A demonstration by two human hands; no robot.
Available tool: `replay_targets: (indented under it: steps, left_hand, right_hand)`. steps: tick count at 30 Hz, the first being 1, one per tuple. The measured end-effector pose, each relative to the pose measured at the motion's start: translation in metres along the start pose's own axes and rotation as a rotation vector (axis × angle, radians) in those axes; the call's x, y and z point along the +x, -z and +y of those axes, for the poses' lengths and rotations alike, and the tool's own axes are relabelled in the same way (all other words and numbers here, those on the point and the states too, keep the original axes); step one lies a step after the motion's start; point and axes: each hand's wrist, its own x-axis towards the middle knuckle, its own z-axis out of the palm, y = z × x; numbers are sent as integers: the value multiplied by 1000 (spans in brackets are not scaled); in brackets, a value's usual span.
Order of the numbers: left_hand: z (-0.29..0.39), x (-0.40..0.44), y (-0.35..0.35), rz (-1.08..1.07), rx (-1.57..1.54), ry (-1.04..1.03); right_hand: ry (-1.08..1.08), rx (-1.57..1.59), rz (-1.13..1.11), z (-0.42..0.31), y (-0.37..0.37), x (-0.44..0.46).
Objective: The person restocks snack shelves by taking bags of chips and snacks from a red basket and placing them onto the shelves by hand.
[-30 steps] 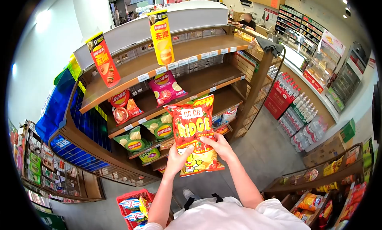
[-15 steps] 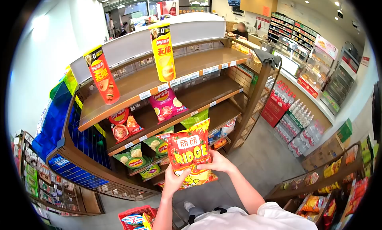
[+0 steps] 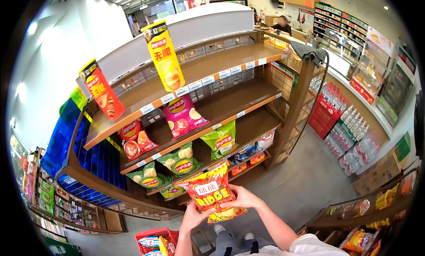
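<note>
A red and yellow bag of chips [image 3: 207, 188] marked RIDGE is held upright in front of the shelf. My left hand [image 3: 194, 217] grips its lower left side, thumb across the front. My right hand [image 3: 242, 198] grips the right side, its thumb also on the front. The other fingers are partly hidden behind the bag. Just beyond it, a green chip bag [image 3: 221, 141] and another green bag [image 3: 180, 163] lie on the lower shelf. Above these are a magenta chip bag [image 3: 183, 116] and a red chip bag [image 3: 135, 140].
A yellow chip canister [image 3: 164, 56] and a red canister [image 3: 101, 91] stand on the top shelf [image 3: 212, 70]. By my feet is a red basket [image 3: 170, 233] with snack packs. Bottled drinks [image 3: 347, 127] line the counter at right, and a person [image 3: 282, 25] sits behind it.
My hands have lowered the chip bag slightly, and its top now tilts away from me. The view has shifted, uncovering more of the green bag on the lower shelf.
</note>
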Motion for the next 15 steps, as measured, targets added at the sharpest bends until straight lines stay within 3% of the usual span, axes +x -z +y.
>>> replay_targets:
  steps: [9,15]
  left_hand:
    - [-81,35,-11,-121,-60,140]
    - [-196,73,-23,-202,-34,170]
  right_hand:
    - [-175,-189,-44,63,22,13]
    - [-176,-231,9,161,36,24]
